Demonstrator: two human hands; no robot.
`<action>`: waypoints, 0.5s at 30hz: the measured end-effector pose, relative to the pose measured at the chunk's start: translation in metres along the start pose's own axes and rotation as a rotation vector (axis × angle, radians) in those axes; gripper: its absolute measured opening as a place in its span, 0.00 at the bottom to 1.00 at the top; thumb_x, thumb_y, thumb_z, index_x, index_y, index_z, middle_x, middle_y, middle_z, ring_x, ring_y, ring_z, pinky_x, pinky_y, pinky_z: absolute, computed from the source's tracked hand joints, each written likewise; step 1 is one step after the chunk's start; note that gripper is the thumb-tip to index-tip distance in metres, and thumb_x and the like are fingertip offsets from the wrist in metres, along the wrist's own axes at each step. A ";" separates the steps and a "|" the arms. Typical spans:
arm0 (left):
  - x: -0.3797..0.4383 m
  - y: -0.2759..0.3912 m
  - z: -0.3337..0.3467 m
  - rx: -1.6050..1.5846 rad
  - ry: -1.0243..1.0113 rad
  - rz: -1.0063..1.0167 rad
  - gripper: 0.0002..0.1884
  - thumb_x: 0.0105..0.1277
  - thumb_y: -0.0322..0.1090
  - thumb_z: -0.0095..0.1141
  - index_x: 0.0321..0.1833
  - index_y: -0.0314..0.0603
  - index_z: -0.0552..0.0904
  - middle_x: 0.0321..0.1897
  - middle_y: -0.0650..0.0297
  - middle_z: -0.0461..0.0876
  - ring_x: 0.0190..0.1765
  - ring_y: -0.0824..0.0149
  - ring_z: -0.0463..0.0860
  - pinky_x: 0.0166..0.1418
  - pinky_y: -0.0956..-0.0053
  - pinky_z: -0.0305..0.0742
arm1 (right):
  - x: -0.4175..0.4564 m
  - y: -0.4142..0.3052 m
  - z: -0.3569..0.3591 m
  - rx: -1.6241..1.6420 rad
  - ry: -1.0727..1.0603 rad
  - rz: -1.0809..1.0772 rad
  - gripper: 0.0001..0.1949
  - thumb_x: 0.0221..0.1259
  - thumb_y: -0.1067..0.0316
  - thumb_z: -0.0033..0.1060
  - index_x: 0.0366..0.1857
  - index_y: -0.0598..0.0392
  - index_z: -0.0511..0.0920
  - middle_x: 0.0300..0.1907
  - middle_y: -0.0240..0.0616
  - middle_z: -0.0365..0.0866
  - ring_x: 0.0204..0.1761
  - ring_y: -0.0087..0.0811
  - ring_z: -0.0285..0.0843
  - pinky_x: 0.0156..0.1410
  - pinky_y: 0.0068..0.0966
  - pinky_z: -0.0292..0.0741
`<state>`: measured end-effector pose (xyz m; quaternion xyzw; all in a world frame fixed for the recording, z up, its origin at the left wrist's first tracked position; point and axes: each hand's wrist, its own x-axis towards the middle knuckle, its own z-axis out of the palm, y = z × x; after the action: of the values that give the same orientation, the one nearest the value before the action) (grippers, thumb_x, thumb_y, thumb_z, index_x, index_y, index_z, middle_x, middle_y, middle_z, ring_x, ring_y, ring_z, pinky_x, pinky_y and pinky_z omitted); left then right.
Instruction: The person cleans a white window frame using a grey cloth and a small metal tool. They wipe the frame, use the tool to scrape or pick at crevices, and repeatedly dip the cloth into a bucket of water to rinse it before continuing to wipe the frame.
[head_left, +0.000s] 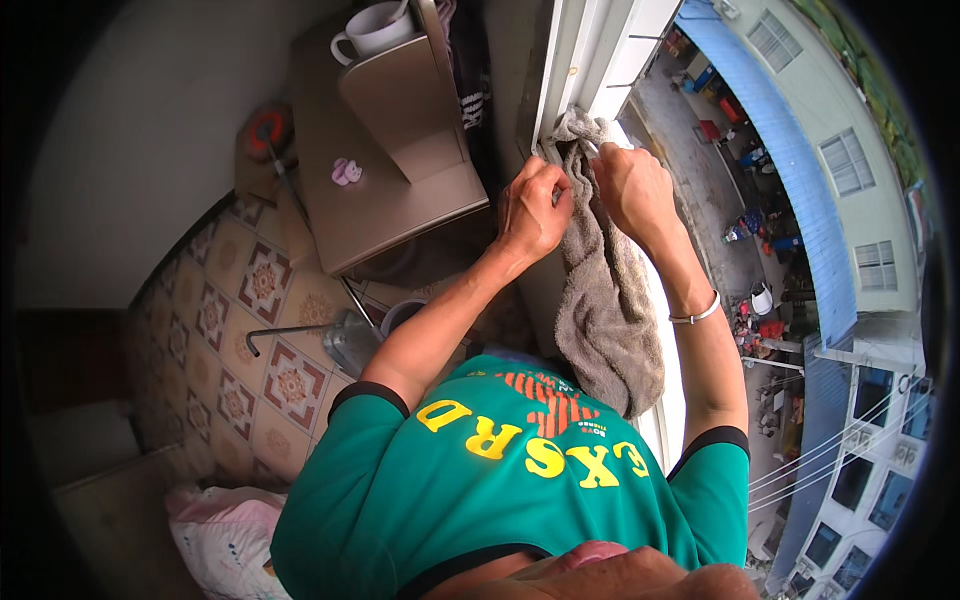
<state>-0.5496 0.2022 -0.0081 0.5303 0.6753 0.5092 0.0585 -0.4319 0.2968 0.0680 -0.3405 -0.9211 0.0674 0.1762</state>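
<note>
A grey-brown terry towel (611, 330) hangs in folds over the window sill, its upper end bunched against the white window frame (592, 52). My left hand (532, 206) has its fingers curled and its thumb and forefinger pinched at the towel's left edge, close to the frame. On the other side, my right hand (637, 184) is closed in a fist on the towel's upper part. Something thin and pale shows beside its knuckles, too small to identify. A light bracelet (696, 309) circles my right wrist.
To the left stands a brown cabinet (375, 217) bearing a white mug (379, 30) and a small purple ornament (346, 172). A metal dustpan (349, 341) rests on patterned floor tiles (289, 382). Right of the sill, the window overlooks a street (697, 150) far below.
</note>
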 end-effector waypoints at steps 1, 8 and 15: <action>-0.001 0.000 0.000 -0.047 0.016 -0.043 0.06 0.56 0.26 0.63 0.35 0.38 0.79 0.33 0.58 0.75 0.32 0.58 0.78 0.38 0.63 0.74 | 0.005 -0.001 -0.003 -0.028 -0.055 -0.012 0.10 0.59 0.67 0.55 0.23 0.60 0.80 0.28 0.57 0.82 0.35 0.57 0.83 0.41 0.48 0.79; -0.012 0.010 0.004 -0.082 0.054 0.111 0.15 0.57 0.31 0.65 0.47 0.38 0.80 0.43 0.54 0.77 0.46 0.49 0.76 0.53 0.58 0.71 | 0.050 0.000 -0.001 -0.226 -0.278 -0.197 0.07 0.57 0.69 0.56 0.27 0.61 0.82 0.27 0.54 0.82 0.34 0.55 0.84 0.38 0.45 0.80; -0.031 -0.026 0.040 -0.289 0.075 0.035 0.06 0.58 0.27 0.61 0.38 0.39 0.81 0.35 0.56 0.79 0.40 0.51 0.74 0.47 0.58 0.70 | 0.051 -0.010 0.009 -0.214 -0.444 -0.361 0.05 0.52 0.72 0.58 0.26 0.59 0.83 0.25 0.52 0.81 0.33 0.53 0.84 0.36 0.41 0.80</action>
<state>-0.5285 0.2055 -0.0611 0.5087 0.5872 0.6216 0.1003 -0.4776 0.3220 0.0763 -0.1649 -0.9846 0.0105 -0.0571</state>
